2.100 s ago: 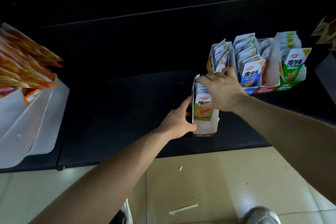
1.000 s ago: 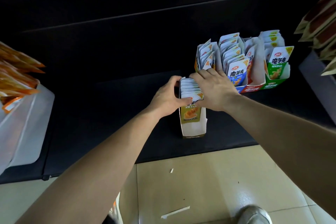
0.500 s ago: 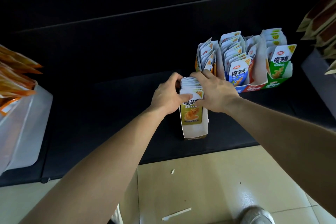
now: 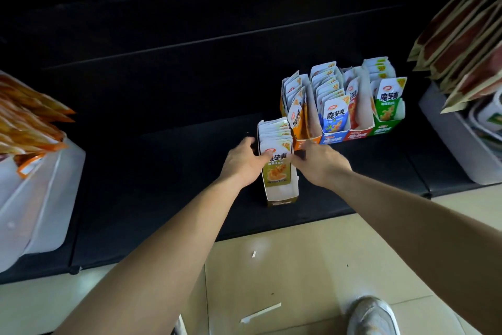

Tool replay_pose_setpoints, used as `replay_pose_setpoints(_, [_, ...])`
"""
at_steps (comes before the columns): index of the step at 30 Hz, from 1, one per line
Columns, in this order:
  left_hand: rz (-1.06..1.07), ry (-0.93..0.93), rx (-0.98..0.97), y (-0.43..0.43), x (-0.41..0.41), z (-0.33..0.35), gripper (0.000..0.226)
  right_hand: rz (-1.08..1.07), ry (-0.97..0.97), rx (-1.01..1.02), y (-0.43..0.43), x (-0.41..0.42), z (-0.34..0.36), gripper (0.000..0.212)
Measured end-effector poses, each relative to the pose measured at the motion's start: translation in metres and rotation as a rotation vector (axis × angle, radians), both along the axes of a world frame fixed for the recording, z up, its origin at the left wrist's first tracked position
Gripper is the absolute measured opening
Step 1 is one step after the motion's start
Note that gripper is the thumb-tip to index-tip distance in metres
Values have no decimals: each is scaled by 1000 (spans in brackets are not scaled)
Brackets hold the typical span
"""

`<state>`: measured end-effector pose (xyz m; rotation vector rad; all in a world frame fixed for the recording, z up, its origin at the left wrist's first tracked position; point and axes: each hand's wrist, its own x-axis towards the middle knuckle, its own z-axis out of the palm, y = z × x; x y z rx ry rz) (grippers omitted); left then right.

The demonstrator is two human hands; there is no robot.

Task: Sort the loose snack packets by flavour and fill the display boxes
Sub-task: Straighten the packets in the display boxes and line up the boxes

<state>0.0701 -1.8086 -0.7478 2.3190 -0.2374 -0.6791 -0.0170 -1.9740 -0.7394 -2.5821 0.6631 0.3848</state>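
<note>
The yellow box [image 4: 281, 193], filled with upright packets [image 4: 274, 135], is found standing on the dark shelf [image 4: 163, 171]. Its left wall is clasped by the left grip [image 4: 243, 162], thumb on the front packet. The right grip [image 4: 319, 162] is laid against its right wall; being blurred, its closure cannot be told. Four filled boxes [image 4: 361, 133] are ranged just behind-right of it.

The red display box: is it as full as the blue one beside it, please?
No, the red display box shows a few packets and bare white card, while the blue display box is packed front to back.
</note>
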Motion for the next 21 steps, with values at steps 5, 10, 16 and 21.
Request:
replay_pose_setpoints(5, [27, 92, 24, -4, -11, -8, 36, -37, -45, 212, 20, 10, 0, 34])
replay_pose_setpoints(10, [73, -5, 2, 3, 4, -16, 28, -21, -58, 225, 27, 32, -4, 32])
replay_pose_setpoints(16, [121, -16, -73, -2, 40, -28, 38, -52, -118, 318, 12, 45, -10, 54])
replay_pose_setpoints(21, [154, -63, -88, -24, 72, -32, 32, -89, -189, 145, -20, 36, -23, 53])
